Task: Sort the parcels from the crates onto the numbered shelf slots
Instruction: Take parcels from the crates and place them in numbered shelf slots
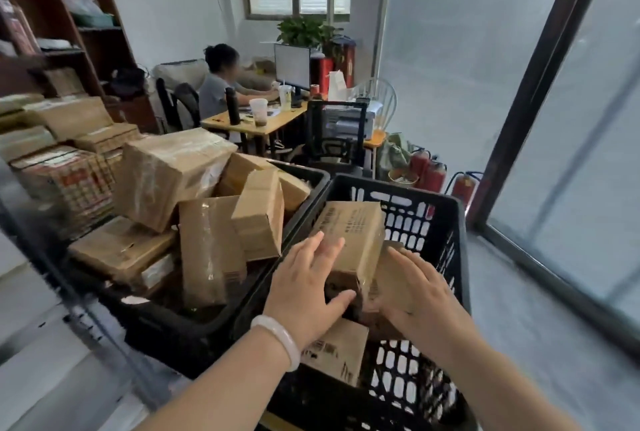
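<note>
item 1: brown parcel [353,236], lying tilted on other boxes in the near black crate [462,257]. my left hand [304,288] is pressing its left side, fingers straight. my right hand [419,295] is lying flat, fingers straight, at its right edge. item 2: second crate [311,176], sitting just beside on the left, holding heaped parcels [207,243].

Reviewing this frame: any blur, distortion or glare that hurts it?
Head view: wide-angle bending bows the door frame at right; the lower-left corner is smeared by blur; left hand, right hand and the parcel read fairly sharp; light is soft and even, no harsh glare.
</note>
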Demonstrator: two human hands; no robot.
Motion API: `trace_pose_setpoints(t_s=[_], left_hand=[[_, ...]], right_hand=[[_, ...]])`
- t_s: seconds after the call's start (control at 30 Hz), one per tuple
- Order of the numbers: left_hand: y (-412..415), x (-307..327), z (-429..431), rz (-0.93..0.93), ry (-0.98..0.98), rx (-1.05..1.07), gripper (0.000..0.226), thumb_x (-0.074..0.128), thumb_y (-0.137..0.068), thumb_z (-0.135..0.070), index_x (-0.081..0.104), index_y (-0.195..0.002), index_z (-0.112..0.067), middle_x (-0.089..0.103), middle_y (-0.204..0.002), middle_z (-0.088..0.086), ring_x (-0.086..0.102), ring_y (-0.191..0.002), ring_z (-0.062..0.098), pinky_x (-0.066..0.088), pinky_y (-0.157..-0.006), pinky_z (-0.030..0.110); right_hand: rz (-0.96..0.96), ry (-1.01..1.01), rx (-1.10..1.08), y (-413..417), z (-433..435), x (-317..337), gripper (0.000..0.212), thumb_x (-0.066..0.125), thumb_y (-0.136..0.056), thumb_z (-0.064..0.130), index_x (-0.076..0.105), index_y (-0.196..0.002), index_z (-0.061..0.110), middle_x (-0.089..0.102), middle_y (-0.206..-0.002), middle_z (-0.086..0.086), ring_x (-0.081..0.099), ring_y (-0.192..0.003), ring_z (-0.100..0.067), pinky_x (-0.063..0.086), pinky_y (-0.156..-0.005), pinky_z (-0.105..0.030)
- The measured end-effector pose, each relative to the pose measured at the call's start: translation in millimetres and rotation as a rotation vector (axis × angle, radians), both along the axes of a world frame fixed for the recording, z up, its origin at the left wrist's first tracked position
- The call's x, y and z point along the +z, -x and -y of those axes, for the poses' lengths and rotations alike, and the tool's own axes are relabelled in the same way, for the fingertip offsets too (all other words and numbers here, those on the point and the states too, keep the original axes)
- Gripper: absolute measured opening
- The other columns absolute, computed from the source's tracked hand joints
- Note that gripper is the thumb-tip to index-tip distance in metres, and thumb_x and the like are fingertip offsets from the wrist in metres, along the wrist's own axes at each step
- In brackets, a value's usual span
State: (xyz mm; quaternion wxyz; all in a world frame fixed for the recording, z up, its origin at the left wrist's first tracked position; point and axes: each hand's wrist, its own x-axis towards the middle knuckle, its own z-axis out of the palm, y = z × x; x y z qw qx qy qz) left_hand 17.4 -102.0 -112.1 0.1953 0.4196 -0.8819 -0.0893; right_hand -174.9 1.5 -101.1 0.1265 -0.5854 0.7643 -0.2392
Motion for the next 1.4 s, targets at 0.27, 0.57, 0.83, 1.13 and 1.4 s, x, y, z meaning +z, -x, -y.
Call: trace_pose_setpoints(t_s=[0.27,0.57,0.83,1.13,1.4], left_hand=[[51,-23,37,0.088,-0.278,0.06,0.08,0.053,-0.089,-0.065,0.014,-0.155,-0.041,0.012,-0.164,-0.004,0.008,-0.15,0.021,0.019,-0.121,0.046],[79,-52,94,0.216,-0.418,0.187,0.065,0.033,-0.099,-0.059,0.014,-0.157,-0.036,0.003,-0.167,-0.001,0.001,-0.153,0.026,0.016,-0.122,0.053],[102,-55,92,0.195,-0.338,0.086,0.064,0.042,-0.087,-0.072,0.029,-0.146,-0.052,0.012,-0.155,-0.007,0.006,-0.147,0.03,0.021,-0.118,0.058],[121,-60,107,-0.296,-0.936,0.227,0.092,0.071,-0.086,-0.046,0.018,-0.158,-0.025,0.044,-0.148,0.003,0.046,-0.132,0.024,0.038,-0.11,0.04],[141,-75,87,-0.352,-1.364,0.154,0.104,0.073,-0.066,-0.067,0.016,-0.151,-0.053,0.051,-0.144,-0.002,0.048,-0.129,0.027,0.038,-0.11,0.055]], right_hand=[[0.044,-0.055,-0.04,50,11,-9,0.083,0.063,-0.088,0.052,0.011,-0.151,0.049,0.013,-0.16,0.019,0.014,-0.148,-0.009,0.026,-0.119,-0.04],[-0.002,-0.079,-0.128,84,15,-27,0.073,0.055,-0.092,0.053,0.017,-0.153,0.044,0.014,-0.16,0.018,0.014,-0.148,-0.007,0.023,-0.117,-0.033],[-0.033,-0.12,-0.256,92,16,-37,0.067,0.054,-0.096,0.046,0.022,-0.154,0.037,0.013,-0.163,0.011,0.005,-0.151,-0.01,0.012,-0.121,-0.033],[-0.058,-0.122,-0.258,89,18,-39,0.065,0.046,-0.096,0.051,0.018,-0.154,0.04,0.009,-0.164,0.014,-0.004,-0.15,-0.005,0.004,-0.119,-0.028],[-0.055,-0.106,-0.259,88,18,-44,0.064,0.05,-0.096,0.044,0.022,-0.153,0.038,0.012,-0.163,0.013,-0.007,-0.149,-0.004,0.004,-0.12,-0.029]])
